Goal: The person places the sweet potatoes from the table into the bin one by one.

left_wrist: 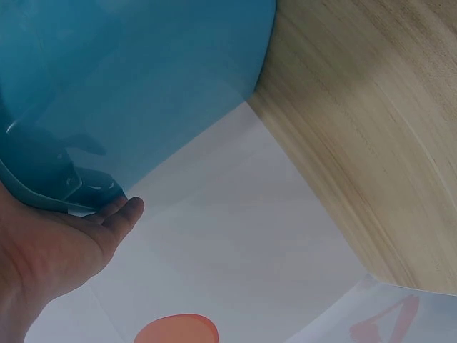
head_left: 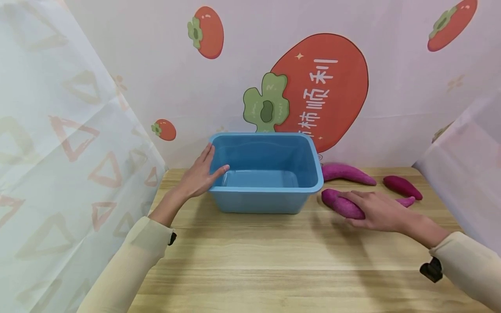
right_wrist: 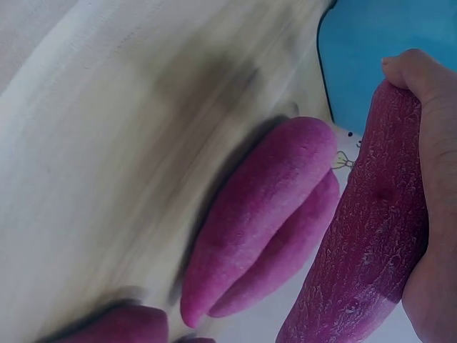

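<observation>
A blue plastic basin [head_left: 258, 201] stands on the wooden table. At its left rim my left hand [head_left: 199, 174] holds the side, thumb over the inside and fingers along the outer edge; the left wrist view shows these fingers [left_wrist: 123, 214] against the basin wall [left_wrist: 178, 78]. To the right of the basin, my right hand [head_left: 375, 211] grips a purple sweet potato [head_left: 350, 209]. Up close, this sweet potato [right_wrist: 364, 214] has rough, dark skin, with the thumb by its upper end. Behind it in the right wrist view, two more sweet potatoes [right_wrist: 260, 207] lie side by side.
A long curved sweet potato [head_left: 348, 172] lies by the basin's right side, and a darker one [head_left: 403, 187] sits farther right. Patterned white sheets [head_left: 98, 130] line the back and both sides of the wooden table [head_left: 254, 261].
</observation>
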The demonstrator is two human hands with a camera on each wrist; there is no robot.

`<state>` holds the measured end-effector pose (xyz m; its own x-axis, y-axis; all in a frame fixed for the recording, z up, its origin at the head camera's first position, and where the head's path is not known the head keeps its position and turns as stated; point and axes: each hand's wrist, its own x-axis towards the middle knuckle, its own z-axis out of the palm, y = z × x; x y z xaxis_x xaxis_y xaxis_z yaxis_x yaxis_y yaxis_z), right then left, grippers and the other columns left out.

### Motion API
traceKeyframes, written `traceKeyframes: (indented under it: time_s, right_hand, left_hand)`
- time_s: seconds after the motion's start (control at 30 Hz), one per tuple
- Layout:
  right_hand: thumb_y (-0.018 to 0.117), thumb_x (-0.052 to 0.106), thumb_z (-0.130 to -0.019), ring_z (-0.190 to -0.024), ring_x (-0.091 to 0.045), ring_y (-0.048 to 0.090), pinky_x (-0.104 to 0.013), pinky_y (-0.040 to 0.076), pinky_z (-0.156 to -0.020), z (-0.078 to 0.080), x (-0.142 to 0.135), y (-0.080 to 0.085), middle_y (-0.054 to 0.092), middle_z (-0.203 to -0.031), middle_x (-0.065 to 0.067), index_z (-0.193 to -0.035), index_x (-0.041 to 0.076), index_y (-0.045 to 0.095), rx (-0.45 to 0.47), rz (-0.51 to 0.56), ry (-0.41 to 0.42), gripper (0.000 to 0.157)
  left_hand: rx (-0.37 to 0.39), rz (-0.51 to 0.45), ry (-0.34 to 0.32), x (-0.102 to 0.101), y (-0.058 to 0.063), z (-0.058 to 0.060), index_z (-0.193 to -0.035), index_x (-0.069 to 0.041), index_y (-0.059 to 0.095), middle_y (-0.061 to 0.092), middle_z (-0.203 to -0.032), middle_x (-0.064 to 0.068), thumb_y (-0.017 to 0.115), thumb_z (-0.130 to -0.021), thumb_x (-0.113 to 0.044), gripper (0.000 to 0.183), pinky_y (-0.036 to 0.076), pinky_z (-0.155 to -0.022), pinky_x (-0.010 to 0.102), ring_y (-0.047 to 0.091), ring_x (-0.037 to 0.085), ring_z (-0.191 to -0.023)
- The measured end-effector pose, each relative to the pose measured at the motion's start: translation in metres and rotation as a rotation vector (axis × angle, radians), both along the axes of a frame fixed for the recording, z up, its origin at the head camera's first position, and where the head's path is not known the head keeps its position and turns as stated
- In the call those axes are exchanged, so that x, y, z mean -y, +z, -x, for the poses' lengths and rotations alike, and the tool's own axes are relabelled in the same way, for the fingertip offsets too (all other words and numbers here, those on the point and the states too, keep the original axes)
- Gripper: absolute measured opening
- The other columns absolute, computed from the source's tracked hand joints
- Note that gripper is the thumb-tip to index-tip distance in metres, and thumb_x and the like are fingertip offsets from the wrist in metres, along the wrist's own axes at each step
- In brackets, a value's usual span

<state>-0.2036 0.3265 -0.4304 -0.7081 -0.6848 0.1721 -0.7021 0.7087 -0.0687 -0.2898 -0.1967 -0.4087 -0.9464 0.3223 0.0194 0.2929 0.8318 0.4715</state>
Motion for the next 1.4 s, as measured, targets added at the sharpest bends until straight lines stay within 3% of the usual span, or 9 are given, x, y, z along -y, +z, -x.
traceKeyframes:
  time_s: [0.27, 0.6, 0.8, 0.93, 1.07, 1.2, 1.4]
  right_hand:
    - [0.092, 0.044, -0.079, -0.082, -0.011, 0.070, -0.035, 0.060, -0.065, 0.007, 0.001, 0.011, 0.077, -0.110, -0.001, -0.134, 0.011, 0.067, -0.111, -0.005, 0.055, 0.069]
    - [0.092, 0.046, -0.079, -0.085, -0.028, 0.075, -0.049, 0.064, -0.069, 0.009, -0.002, 0.034, 0.074, -0.122, -0.012, -0.139, 0.007, 0.065, -0.031, -0.073, -0.042, 0.077]
    - [0.094, 0.040, -0.078, -0.078, -0.018, 0.072, -0.041, 0.063, -0.067, 0.010, 0.000, 0.044, 0.076, -0.115, -0.012, -0.136, 0.004, 0.066, -0.056, -0.071, -0.034, 0.074]
    - [0.093, 0.040, -0.078, -0.065, -0.006, 0.058, -0.030, 0.054, -0.057, 0.011, 0.002, 0.050, 0.073, -0.100, -0.003, -0.135, 0.006, 0.066, -0.057, -0.076, -0.042, 0.072]
    - [0.094, 0.039, -0.077, -0.061, -0.002, 0.048, -0.026, 0.047, -0.054, 0.014, 0.003, 0.056, 0.068, -0.093, -0.001, -0.134, 0.006, 0.066, -0.062, -0.083, -0.049, 0.072]
    - [0.094, 0.040, -0.078, -0.066, -0.004, 0.054, -0.030, 0.053, -0.058, 0.018, 0.004, 0.062, 0.073, -0.104, -0.004, -0.133, 0.005, 0.066, -0.060, -0.088, -0.047, 0.071]
    - [0.092, 0.041, -0.079, -0.074, -0.009, 0.062, -0.034, 0.057, -0.062, 0.023, 0.008, 0.069, 0.072, -0.104, 0.000, -0.136, 0.006, 0.065, -0.049, -0.084, -0.036, 0.072]
  left_hand:
    - [-0.005, 0.006, -0.003, 0.000, 0.001, 0.000, -0.170, -0.006, 0.000, -0.007, -0.179, 0.009, 0.038, -0.103, -0.074, 0.103, 0.023, -0.125, 0.066, 0.003, 0.035, -0.165]
    - [-0.006, 0.004, 0.000, 0.000, 0.002, -0.001, -0.170, -0.006, 0.000, -0.007, -0.179, 0.009, 0.039, -0.103, -0.073, 0.103, 0.022, -0.125, 0.066, 0.003, 0.035, -0.165]
    - [-0.010, 0.001, -0.004, 0.000, 0.002, -0.002, -0.170, -0.005, 0.001, -0.006, -0.179, 0.009, 0.039, -0.103, -0.073, 0.103, 0.021, -0.126, 0.065, 0.003, 0.035, -0.165]
    - [-0.009, 0.001, -0.003, -0.001, 0.002, -0.002, -0.170, -0.005, 0.001, -0.006, -0.179, 0.009, 0.040, -0.103, -0.073, 0.103, 0.022, -0.126, 0.065, 0.004, 0.035, -0.165]
    - [-0.005, 0.002, -0.003, -0.001, 0.003, -0.002, -0.170, -0.005, 0.000, -0.007, -0.179, 0.009, 0.040, -0.103, -0.073, 0.103, 0.022, -0.125, 0.066, 0.004, 0.036, -0.165]
    - [-0.005, 0.000, -0.006, -0.001, 0.003, -0.002, -0.170, -0.005, 0.001, -0.006, -0.179, 0.009, 0.040, -0.103, -0.073, 0.103, 0.022, -0.126, 0.065, 0.004, 0.036, -0.165]
    - [-0.011, 0.012, -0.017, 0.000, 0.002, -0.001, -0.170, -0.003, 0.001, -0.006, -0.179, 0.011, 0.037, -0.101, -0.078, 0.108, 0.020, -0.127, 0.065, 0.004, 0.037, -0.164]
